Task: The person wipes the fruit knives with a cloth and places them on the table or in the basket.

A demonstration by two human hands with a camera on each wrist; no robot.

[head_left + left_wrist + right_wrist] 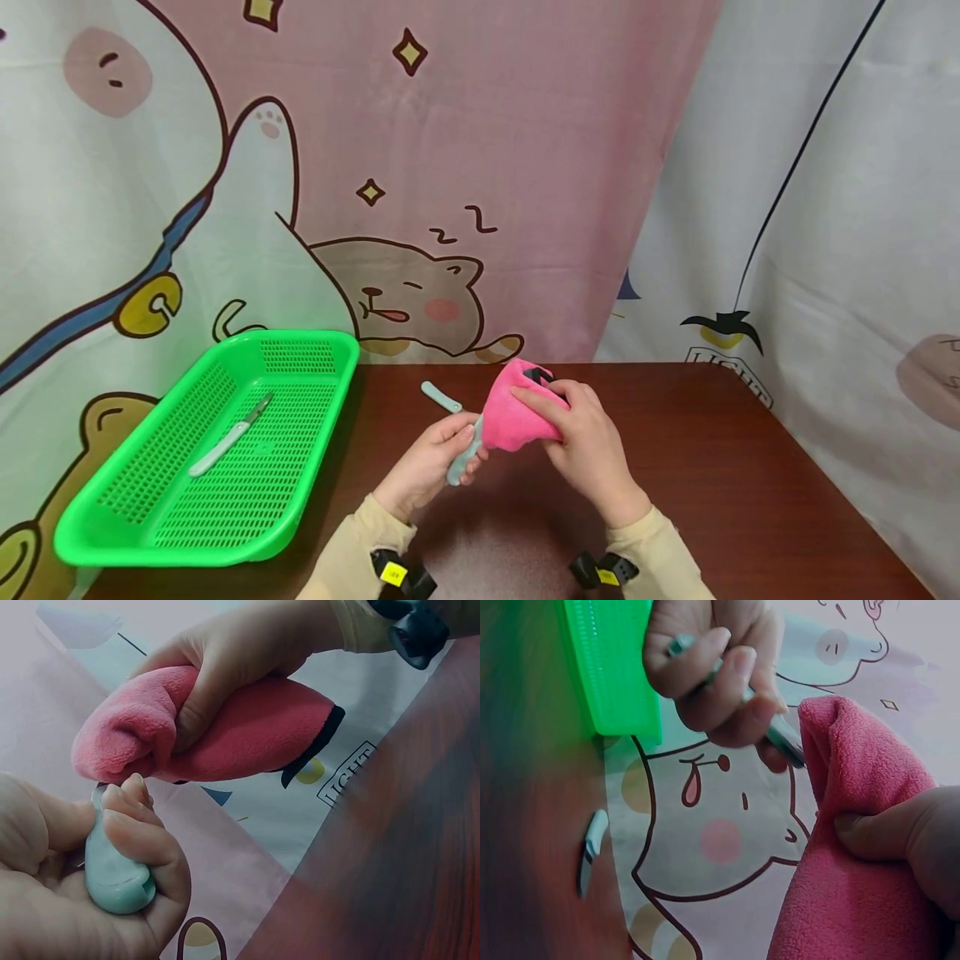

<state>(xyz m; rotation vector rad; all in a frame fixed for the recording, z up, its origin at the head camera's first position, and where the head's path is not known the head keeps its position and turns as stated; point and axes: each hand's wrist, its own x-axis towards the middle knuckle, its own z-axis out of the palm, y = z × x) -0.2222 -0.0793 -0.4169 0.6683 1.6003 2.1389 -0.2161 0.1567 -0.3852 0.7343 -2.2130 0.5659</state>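
My left hand (431, 458) grips the pale teal handle of a knife (467, 457), its fingers curled round it. A fold of pink cloth (513, 412) hides most of the blade. My right hand (588, 433) holds this fluffy cloth, which has a dark edge, with the thumb pressed into it in the left wrist view. On the table just beyond my left hand lies another knife (441, 397) with a pale handle; its dark blade shows in the right wrist view. A third knife (225, 442), with a whitish handle, rests in the green basket.
The green plastic basket (296, 500), shallow and perforated, stands at the left of the dark brown wooden table (720, 483). A cartoon-printed curtain (525, 167) hangs right behind the table's far edge and along its right side.
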